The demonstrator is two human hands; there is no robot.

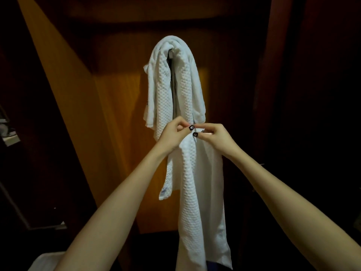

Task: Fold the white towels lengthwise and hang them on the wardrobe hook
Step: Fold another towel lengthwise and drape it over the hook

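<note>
Towel [197,192] pinched in both grips, L hand [172,133] & R hand [216,136], below towels on hook [171,53].

Both bare forearms come up from the bottom corners of the frame and angle in toward the middle. The left hand [172,133] and right hand [214,136] meet just about center frame, nearly touching, fingers curled in and pinched shut on a white towel [197,184]. Dark painted nails show on the right hand's fingertips [195,134]. Wrists are slightly bent, palms mostly facing away.
</note>
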